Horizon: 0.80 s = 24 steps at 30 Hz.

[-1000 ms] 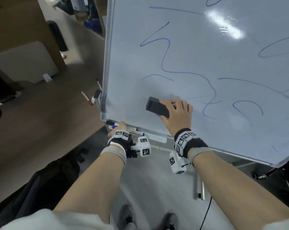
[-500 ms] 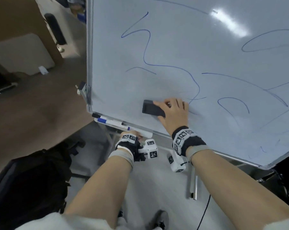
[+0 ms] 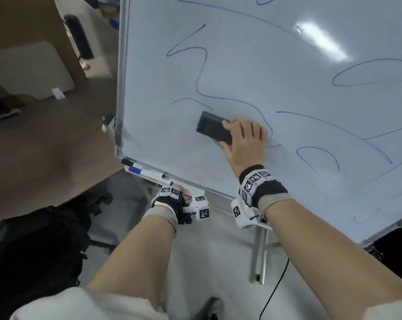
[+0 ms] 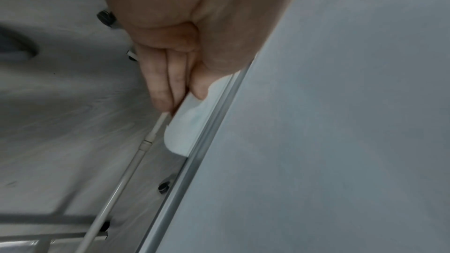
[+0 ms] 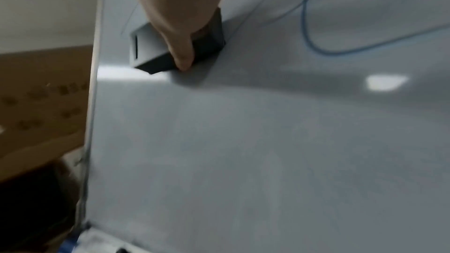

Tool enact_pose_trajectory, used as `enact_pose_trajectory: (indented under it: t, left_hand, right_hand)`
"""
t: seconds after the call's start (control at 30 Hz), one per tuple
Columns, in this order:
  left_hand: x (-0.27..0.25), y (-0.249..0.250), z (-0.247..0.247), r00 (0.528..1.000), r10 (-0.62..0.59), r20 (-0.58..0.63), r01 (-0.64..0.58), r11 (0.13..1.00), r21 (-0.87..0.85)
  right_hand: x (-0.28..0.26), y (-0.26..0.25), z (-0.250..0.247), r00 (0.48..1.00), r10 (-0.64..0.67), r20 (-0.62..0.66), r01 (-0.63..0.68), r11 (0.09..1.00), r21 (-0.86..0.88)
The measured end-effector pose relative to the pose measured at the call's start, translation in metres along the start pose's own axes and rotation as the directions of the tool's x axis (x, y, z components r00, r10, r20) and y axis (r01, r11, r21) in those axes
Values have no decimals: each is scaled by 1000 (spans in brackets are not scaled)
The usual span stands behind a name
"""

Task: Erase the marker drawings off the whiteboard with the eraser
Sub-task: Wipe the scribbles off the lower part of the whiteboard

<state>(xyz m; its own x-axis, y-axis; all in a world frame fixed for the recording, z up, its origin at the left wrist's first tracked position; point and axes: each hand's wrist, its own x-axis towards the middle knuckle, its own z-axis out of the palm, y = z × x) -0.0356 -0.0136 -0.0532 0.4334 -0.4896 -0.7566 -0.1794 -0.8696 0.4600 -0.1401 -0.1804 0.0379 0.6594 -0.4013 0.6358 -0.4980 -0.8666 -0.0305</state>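
Note:
The whiteboard (image 3: 287,72) tilts across the head view, covered in blue marker squiggles (image 3: 201,72). My right hand (image 3: 243,139) grips the black eraser (image 3: 212,130) and presses it flat on the board's lower left part, just left of a blue curve. In the right wrist view the thumb wraps the eraser (image 5: 151,49) against the board (image 5: 268,141), with blue lines (image 5: 309,32) to its right. My left hand (image 3: 175,194) holds the white marker tray (image 4: 192,126) at the board's bottom edge, fingers curled under it and thumb on top.
Two markers (image 3: 146,170) lie on the tray near the board's lower left corner. A dark bag (image 3: 33,250) sits on the floor at left. The stand's metal legs (image 3: 261,257) and a black cable (image 3: 274,289) run below the board. My feet are near the bottom edge.
My right hand has slid the eraser slightly up the board toward the blue curve. The head view has shifted. My left hand stays on the tray.

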Motion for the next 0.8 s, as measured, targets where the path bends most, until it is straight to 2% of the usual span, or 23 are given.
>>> enact_pose_trajectory:
  t: [0.03,0.07,0.1,0.17,0.23,0.3,0.37,0.43,0.47,0.53,0.63,0.7,0.73,0.8]
  left_hand:
    - [2,1,2,999,4,-49,1,995,98]
    - [-2,5,3,997,37,-74,-15,959,283]
    - [-6,12,5,995,60,-85,-23,923,383]
    - [-13,21,9,991,110,-83,-54,863,502]
    - [-7,24,10,983,146,-110,-65,842,536]
    - [-7,26,9,986,125,-110,-41,823,567]
    - [-11,29,8,980,160,-118,-54,786,616]
    - [-16,34,11,980,161,-115,-52,768,639]
    - [-18,35,13,981,164,-105,-60,768,638]
    - [-14,34,22,981,159,-114,-50,769,637]
    - [-15,38,31,985,127,-116,-23,766,643]
    - [-17,40,31,985,116,-131,-4,762,648]
    - [-16,41,31,982,127,-138,-7,760,650]
    - [-23,45,30,979,135,-153,-4,761,649]
  right_hand:
    - [2,10,-4,995,84,-52,-83,996,25]
    - [1,17,-6,984,147,-96,-142,988,56]
    - [-5,23,-7,977,180,-111,-173,982,73]
    - [-28,29,-2,990,136,-35,-134,989,57]
    - [-52,31,4,997,3,80,-4,1000,12]
    - [-60,33,3,988,-42,147,43,999,-6]
    - [-46,38,-8,995,59,76,-59,998,-2]
    - [-26,50,-23,976,196,-93,-193,980,35]
    - [-19,56,-29,961,224,-165,-218,975,52]
    - [-19,60,-30,958,215,-191,-209,977,48]
    - [-52,52,-13,991,131,-7,-131,991,27]
    - [-79,51,-5,990,47,131,-50,999,21]
    - [-85,53,-7,986,40,165,-43,999,16]
    - [-79,64,-19,985,104,137,-106,994,10]
